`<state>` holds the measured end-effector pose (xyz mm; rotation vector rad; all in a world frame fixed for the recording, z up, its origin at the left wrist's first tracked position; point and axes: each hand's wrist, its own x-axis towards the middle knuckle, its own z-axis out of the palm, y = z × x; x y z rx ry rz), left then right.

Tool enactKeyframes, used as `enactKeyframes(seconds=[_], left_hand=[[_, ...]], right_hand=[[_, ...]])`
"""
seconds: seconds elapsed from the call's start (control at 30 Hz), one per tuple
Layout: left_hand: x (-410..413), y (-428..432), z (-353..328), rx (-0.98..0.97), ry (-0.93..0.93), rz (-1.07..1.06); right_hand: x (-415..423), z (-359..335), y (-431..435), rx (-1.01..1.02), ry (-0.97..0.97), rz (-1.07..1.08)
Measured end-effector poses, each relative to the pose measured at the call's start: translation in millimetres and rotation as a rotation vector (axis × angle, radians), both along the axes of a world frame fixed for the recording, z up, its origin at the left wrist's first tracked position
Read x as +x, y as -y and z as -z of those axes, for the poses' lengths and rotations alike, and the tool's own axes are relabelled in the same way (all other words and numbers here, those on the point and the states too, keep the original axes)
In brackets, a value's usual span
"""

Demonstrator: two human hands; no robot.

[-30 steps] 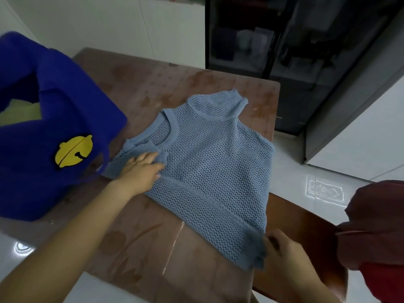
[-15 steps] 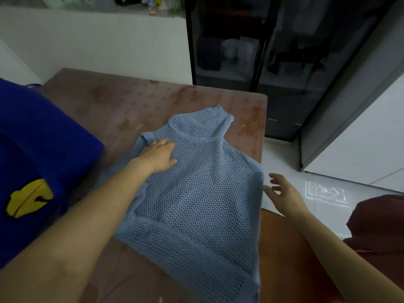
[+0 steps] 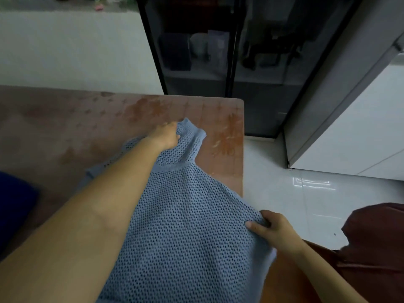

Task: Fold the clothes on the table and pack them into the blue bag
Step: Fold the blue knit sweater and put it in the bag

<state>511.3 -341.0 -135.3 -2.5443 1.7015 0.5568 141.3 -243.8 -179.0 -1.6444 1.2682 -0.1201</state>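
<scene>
A light blue open-knit top (image 3: 188, 226) lies spread on the brown table (image 3: 65, 127), its high collar pointing away from me. My left hand (image 3: 167, 135) grips the collar at its far left side. My right hand (image 3: 270, 226) pinches the top's right edge near the table's right side. Only a dark blue sliver of the blue bag (image 3: 15, 206) shows at the left edge of the view.
A dark red garment (image 3: 376, 243) is heaped at the lower right, beside the table. Past the table's far right corner stand a dark glass-door cabinet (image 3: 218, 51) and a white cabinet (image 3: 349, 127). White tiled floor (image 3: 284, 189) lies right of the table.
My left hand slid from the top's chest up to the collar and took hold of it. My right hand, open in the air before, now pinches the top's right edge.
</scene>
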Motion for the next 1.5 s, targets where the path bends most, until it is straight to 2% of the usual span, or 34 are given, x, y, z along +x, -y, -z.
enactKeyframes(seconds=[0.17,0.3,0.43,0.57,0.63,0.7,0.77,0.87,0.93,1.03,1.2,1.27,1.37,1.5], left_hand=[[3,4,-3,-0.144,-0.033,-0.135],[13,-10,-37,-0.339,-0.316,-0.231],[45,-67,-70,-0.565,-0.557,-0.378],[79,-154,-63,-0.458,-0.533,-0.456],[87,-198,-52,-0.362,-0.429,-0.422],[89,-234,-41,-0.218,-0.308,-0.290],[91,-259,-33,-0.108,-0.256,-0.264],[74,-275,-37,-0.178,-0.133,-0.351],[45,-285,-39,-0.256,-0.032,-0.301],[-12,-313,-40,-0.325,-0.087,-0.141],[-88,-384,-19,-0.285,-0.130,-0.018],[-115,-414,-9,-0.278,-0.093,0.119],[-158,-445,4,-0.165,-0.027,0.416],[-192,-449,15,-0.085,0.043,0.501]], right_hand=[[-23,-1,-4,-0.086,-0.080,0.025],[-36,-18,-7,-0.318,-0.078,0.137],[-51,-34,-28,-0.671,-0.106,0.105],[-57,-44,-68,-0.866,0.018,-0.091],[-55,-39,-86,-0.945,-0.034,-0.250],[-56,-28,-100,-0.913,-0.159,-0.318],[-53,-29,-109,-0.831,-0.281,-0.309],[-38,-50,-109,-0.818,-0.180,-0.301],[-26,-57,-101,-0.731,-0.097,-0.253],[-10,-46,-86,-0.536,-0.084,-0.083],[14,-34,-69,-0.262,-0.005,-0.066],[14,-28,-65,-0.204,0.000,-0.064],[11,-27,-61,-0.117,-0.029,-0.063],[5,-30,-62,-0.183,-0.205,-0.203]])
